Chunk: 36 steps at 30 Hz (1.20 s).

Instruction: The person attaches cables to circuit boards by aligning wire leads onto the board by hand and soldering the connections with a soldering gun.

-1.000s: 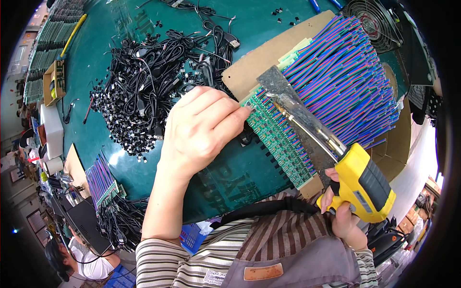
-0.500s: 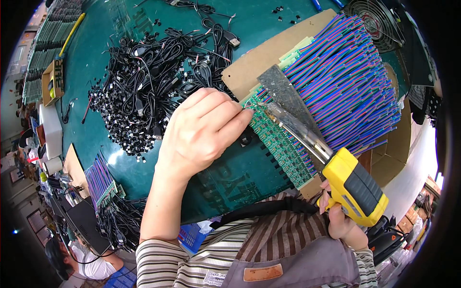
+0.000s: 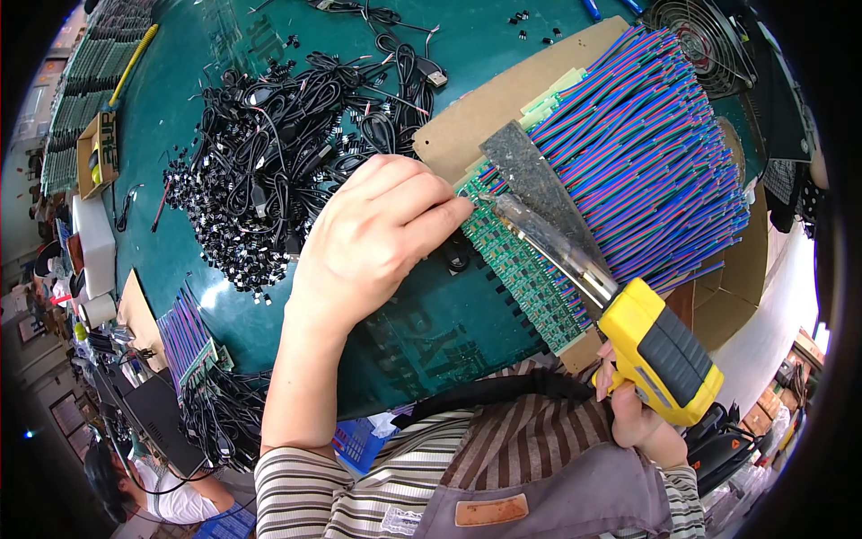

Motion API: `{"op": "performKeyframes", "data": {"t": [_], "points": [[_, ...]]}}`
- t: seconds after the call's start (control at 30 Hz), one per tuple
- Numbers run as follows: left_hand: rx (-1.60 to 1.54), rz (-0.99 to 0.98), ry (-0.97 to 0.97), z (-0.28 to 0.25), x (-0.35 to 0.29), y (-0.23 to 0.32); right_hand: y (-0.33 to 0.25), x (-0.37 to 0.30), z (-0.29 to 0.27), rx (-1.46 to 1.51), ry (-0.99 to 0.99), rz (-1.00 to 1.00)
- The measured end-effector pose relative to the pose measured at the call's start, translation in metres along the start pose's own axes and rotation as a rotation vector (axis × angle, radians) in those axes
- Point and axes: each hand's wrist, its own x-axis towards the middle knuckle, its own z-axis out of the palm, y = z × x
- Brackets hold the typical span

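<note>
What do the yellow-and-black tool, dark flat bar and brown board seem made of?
Tool body: probably plastic, smooth, evenly coloured; shaft: likely metal, with bright glints. Flat bar: perhaps metal, dull, speckled grey. Board: likely cardboard or fibreboard, matte brown.

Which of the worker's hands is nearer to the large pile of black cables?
Left. The left hand is close to the large pile of black cables, at its lower right in the picture; the right hand is farther right, past the circuit boards, gripping the yellow gun-shaped tool.
</note>
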Motion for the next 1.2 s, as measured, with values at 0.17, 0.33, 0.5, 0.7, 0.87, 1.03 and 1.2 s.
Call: {"op": "performKeyframes", "data": {"t": [0.17, 0.33, 0.5, 0.7, 0.87, 1.03, 1.2], "points": [[-0.035, -0.018, 0.015, 0.001, -0.001, -0.002, -0.012, 0.008, 0.002, -0.010, 0.157, 0.011], [-0.069, -0.022, 0.046, 0.003, -0.002, -0.003, -0.010, 0.009, -0.003, -0.128, -0.035, -0.178], [-0.059, -0.026, 0.021, 0.001, 0.000, -0.001, -0.020, 0.009, 0.008, -0.016, 0.194, 0.051], [-0.034, -0.037, 0.009, -0.001, 0.001, 0.002, 0.026, -0.013, -0.005, 0.010, 0.108, 0.054], [-0.025, -0.034, 0.008, 0.000, 0.002, 0.003, 0.050, -0.032, 0.016, 0.526, 0.359, 0.254], [0.103, 0.037, 0.015, -0.001, 0.002, 0.003, 0.049, -0.027, 0.008, 0.518, 0.218, 0.239], [0.120, 0.064, 0.058, 0.001, 0.000, 0.008, 0.050, -0.032, 0.010, 0.480, 0.226, 0.112]]}}
